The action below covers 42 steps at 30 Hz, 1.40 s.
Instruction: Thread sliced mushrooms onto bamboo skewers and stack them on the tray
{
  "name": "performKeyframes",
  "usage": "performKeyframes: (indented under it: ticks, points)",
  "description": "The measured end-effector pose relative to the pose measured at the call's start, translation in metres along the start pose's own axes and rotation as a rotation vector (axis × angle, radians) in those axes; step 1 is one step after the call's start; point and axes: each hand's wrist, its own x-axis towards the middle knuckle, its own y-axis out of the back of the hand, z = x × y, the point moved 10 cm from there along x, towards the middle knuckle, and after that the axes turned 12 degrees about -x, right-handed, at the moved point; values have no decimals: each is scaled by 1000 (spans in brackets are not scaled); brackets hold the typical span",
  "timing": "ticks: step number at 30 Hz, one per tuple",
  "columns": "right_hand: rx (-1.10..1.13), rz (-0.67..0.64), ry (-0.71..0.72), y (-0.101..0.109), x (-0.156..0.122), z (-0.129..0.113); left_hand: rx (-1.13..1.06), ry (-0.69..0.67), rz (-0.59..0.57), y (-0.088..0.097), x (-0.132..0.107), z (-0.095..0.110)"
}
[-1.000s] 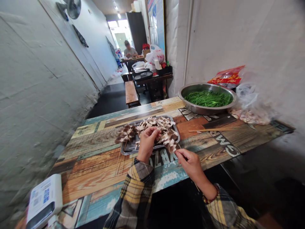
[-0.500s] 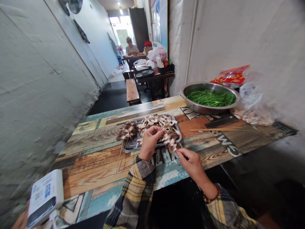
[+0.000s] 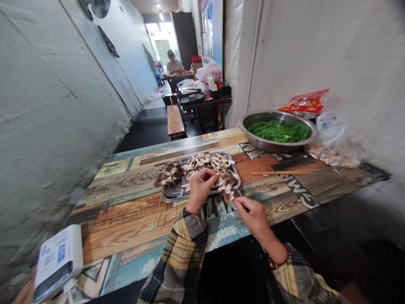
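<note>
Between my two hands is a mushroom skewer (image 3: 226, 188), brown and white pieces packed close together, held above the near right edge of a metal tray (image 3: 172, 195). My left hand (image 3: 202, 188) pinches its upper end with thumb and forefinger. At its lower right end, my right hand (image 3: 253, 214) grips with closed fingertips; the stick itself is mostly hidden there. Loose torn mushrooms (image 3: 210, 162) are heaped on the tray. Finished-looking mushroom skewers (image 3: 169, 174) lie across the tray's left rim, their bare sticks (image 3: 160, 209) pointing toward me.
A steel bowl of green chives (image 3: 278, 130) stands at the back right, beside a clear plastic bag (image 3: 337, 145) and a red package (image 3: 303, 103). Loose bamboo sticks (image 3: 284, 172) lie right of the tray. A white device (image 3: 58, 261) sits front left. Another person (image 3: 174, 64) sits far back.
Both hands keep nearly the same place and the same hold on the mushroom skewer. The view has shifted very slightly.
</note>
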Motion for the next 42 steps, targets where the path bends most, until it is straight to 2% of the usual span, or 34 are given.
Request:
performKeyframes:
  ticks: [5, 9, 13, 17, 19, 22, 25, 28, 32, 37, 42]
  points:
    - [5, 17, -1, 0, 0, 2, 105, -74, -9, -4, -3, 13]
    - [10, 25, -6, 1, 0, 2, 161, -107, -60, -13, -6, 24]
    - [15, 28, -12, 2, 0, 3, 159, -68, -135, -21, -8, 23]
    - [35, 29, -27, 2, 0, 5, 73, -9, -139, -18, -7, 15]
    - [52, 24, -48, 2, 0, 6, 10, -4, -88, -9, -4, 13]
    - [75, 17, -74, 2, 0, 8, 11, -73, 99, 22, 3, 14]
    - [84, 21, -85, 3, 0, 9, 176, -174, 286, 53, 5, 19]
    - [91, 16, -93, 2, 0, 10, 434, -282, 338, 63, 6, 31]
    - [88, 2, -92, 0, 0, 11, 781, -374, 232, 42, 4, 42]
    - [76, 2, -77, 0, -1, 10, 1090, -396, 87, 10, -4, 42]
    - [64, 14, -58, 1, -1, 8, 1215, -353, 65, 4, -7, 35]
